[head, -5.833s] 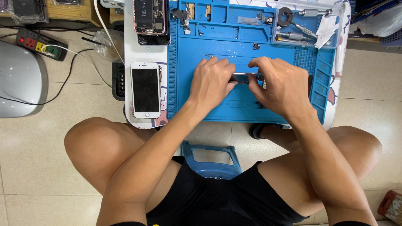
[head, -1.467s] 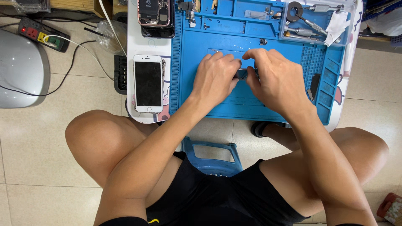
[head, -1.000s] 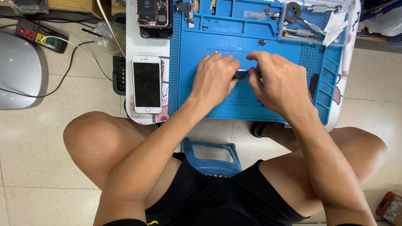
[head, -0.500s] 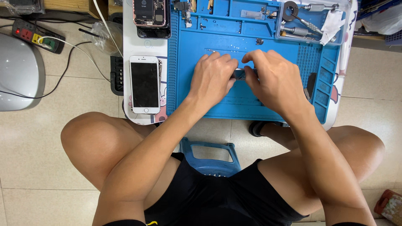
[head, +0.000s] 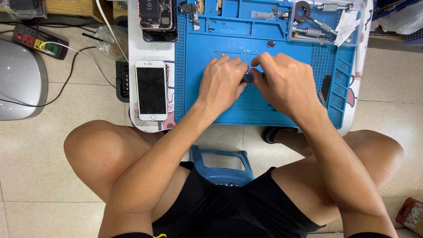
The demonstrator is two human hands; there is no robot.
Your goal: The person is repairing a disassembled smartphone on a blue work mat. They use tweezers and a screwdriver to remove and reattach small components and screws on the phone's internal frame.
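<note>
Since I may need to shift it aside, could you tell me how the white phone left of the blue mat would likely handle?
The white phone lies flat, so it probably slides rather than rolls. Its glossy dark screen suggests it is slippery and breakable. It looks stiff.

small dark part (head: 249, 79), pinched above blue mat (head: 220, 44)
</note>
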